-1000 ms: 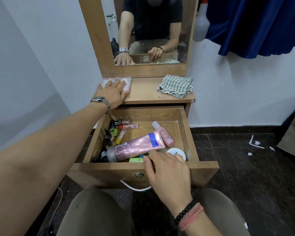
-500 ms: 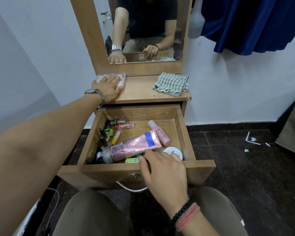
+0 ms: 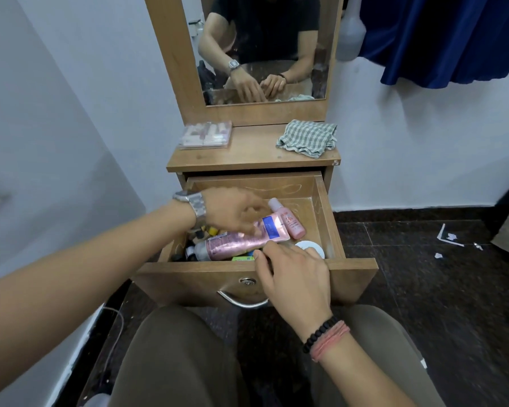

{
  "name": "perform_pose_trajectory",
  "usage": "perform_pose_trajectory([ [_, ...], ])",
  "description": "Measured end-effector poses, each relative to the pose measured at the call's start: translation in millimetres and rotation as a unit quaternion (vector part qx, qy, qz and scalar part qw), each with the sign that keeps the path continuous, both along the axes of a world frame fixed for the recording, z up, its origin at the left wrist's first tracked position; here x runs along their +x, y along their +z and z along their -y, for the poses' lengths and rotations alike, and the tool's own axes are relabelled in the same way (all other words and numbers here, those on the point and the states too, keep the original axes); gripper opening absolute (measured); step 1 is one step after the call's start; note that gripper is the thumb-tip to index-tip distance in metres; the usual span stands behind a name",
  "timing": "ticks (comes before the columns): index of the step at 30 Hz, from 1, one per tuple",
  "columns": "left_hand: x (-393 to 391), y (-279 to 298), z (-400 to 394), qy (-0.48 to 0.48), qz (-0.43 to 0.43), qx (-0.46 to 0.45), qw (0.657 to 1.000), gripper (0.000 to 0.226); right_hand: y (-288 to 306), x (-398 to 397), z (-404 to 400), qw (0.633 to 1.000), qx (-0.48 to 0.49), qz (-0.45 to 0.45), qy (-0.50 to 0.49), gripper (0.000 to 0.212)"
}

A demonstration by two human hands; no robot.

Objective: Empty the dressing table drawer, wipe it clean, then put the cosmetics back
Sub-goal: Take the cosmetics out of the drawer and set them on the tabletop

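The wooden drawer [image 3: 325, 207] of the dressing table is pulled out in front of me. In it lie a long pink tube [image 3: 235, 245], a small pink bottle [image 3: 288, 218], a white round jar [image 3: 309, 248], a green item [image 3: 243, 258] and several small dark pieces [image 3: 199, 235] at the left. My left hand [image 3: 232, 210], blurred, hangs over the tube with its fingertips down at it. My right hand [image 3: 291, 271] rests on the drawer's front edge, its fingers reaching in beside the jar and gripping nothing that I can see.
A clear box of cosmetics [image 3: 206, 135] and a crumpled checked cloth [image 3: 307, 138] lie on the table top [image 3: 253, 155] below the mirror [image 3: 262, 39]. A spray bottle [image 3: 350, 33] and blue fabric [image 3: 438, 39] hang to the right. My knees are under the drawer.
My left hand has left the clear box on the table top and come down into the drawer over the pink tube. The right hand has stayed on the drawer front.
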State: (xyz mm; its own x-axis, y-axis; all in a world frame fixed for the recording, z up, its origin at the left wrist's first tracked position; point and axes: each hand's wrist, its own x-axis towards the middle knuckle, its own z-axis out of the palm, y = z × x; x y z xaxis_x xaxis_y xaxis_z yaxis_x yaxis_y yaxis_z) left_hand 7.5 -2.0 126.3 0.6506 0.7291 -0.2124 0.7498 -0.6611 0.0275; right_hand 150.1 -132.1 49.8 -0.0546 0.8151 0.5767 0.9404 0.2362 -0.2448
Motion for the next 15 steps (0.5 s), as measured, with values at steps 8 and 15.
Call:
perform_pose_trajectory([
  [8,-1,-37,27,0.001,-0.032,0.038,0.999,0.064,0,0,1,1.0,-0.006,0.003,0.0,0.034],
  [15,1,-33,32,0.014,-0.016,0.086,0.996,0.054,0,2,2,1.0,0.01,-0.001,0.002,0.031],
])
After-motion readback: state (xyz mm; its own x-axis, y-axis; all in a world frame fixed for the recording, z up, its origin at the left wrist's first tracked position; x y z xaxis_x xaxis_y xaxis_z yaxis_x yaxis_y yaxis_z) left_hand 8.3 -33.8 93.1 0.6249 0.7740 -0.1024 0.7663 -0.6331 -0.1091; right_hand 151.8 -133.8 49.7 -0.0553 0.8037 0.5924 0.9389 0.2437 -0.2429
